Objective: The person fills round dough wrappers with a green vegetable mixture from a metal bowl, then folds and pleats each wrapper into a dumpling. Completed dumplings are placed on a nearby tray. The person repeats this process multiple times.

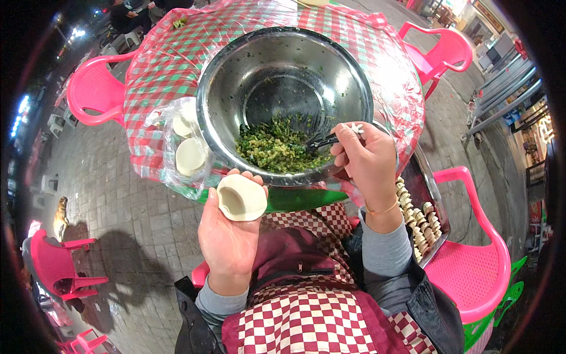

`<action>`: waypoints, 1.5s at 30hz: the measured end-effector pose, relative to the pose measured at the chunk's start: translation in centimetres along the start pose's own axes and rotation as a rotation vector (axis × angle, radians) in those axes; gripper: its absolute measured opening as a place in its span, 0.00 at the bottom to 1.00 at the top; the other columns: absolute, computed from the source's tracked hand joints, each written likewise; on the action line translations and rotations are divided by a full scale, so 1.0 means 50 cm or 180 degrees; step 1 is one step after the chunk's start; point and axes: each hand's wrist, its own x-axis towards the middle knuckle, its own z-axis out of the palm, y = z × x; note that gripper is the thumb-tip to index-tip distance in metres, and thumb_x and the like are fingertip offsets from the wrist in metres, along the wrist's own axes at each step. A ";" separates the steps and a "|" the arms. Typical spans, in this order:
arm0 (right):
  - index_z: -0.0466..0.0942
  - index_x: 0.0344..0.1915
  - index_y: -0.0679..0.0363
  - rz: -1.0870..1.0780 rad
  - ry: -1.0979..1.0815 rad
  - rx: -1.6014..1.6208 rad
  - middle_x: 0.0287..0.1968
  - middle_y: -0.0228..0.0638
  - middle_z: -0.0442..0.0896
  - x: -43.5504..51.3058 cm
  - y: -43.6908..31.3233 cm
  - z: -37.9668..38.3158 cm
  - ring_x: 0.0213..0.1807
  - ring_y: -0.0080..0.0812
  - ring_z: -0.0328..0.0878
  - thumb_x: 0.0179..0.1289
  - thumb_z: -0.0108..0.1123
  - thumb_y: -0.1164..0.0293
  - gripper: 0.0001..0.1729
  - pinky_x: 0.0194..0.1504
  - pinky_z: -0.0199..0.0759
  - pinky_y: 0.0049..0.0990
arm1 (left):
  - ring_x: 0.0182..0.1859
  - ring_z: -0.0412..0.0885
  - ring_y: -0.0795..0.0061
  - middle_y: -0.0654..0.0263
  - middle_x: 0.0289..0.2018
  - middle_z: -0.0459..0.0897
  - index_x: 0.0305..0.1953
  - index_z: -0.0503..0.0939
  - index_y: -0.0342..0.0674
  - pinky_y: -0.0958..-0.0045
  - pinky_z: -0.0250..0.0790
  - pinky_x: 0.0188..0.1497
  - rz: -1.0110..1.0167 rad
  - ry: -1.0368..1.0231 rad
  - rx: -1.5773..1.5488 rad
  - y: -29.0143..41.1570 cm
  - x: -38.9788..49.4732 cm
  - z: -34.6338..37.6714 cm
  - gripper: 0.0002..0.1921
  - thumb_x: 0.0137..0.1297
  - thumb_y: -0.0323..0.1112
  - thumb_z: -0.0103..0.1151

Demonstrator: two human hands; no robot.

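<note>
A round dough wrapper (242,198) lies across the fingers of my left hand (230,241), with nothing on top of it. My right hand (367,155) grips the dark handle of a utensil (325,141), whose far end is sunk in a chopped green filling (278,148). That filling sits in the near part of a large stainless steel bowl (283,57). To the left of the bowl, stacked wrappers (191,155) rest in a clear plastic bag (166,170).
A plastic-covered checked cloth drapes the round table (154,84). Rows of formed dumplings (422,225) stand on a tray at my right, beside a pink plastic chair (471,274). More pink chairs (95,88) surround the table. A dog (62,217) is on the paving at left.
</note>
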 end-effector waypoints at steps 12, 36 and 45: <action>0.86 0.41 0.67 -0.0001 0.0189 0.0795 0.28 0.34 0.88 0.023 -0.025 -0.008 0.22 0.18 0.81 0.78 0.67 0.67 0.12 0.19 0.67 0.18 | 0.71 0.76 0.45 0.44 0.65 0.79 0.70 0.69 0.26 0.48 0.71 0.77 0.0537 0.0039 0.0354 0.031 0.031 0.061 0.25 0.91 0.44 0.35; 0.89 0.50 0.66 -0.4084 -0.0305 -0.1252 0.41 0.37 0.87 -0.042 0.051 0.015 0.38 0.36 0.85 0.49 0.78 0.80 0.24 0.38 0.82 0.31 | 0.71 0.75 0.37 0.37 0.66 0.76 0.65 0.68 0.23 0.40 0.71 0.75 -0.0096 0.0502 0.0208 -0.014 0.171 0.134 0.30 0.91 0.49 0.28; 0.88 0.49 0.66 -0.3406 0.0184 -0.1429 0.40 0.38 0.88 -0.021 0.023 0.004 0.40 0.42 0.84 0.55 0.77 0.81 0.20 0.42 0.79 0.35 | 0.71 0.76 0.39 0.38 0.68 0.76 0.70 0.68 0.27 0.39 0.72 0.75 -0.0056 0.0453 0.0280 0.008 0.112 0.120 0.27 0.91 0.46 0.29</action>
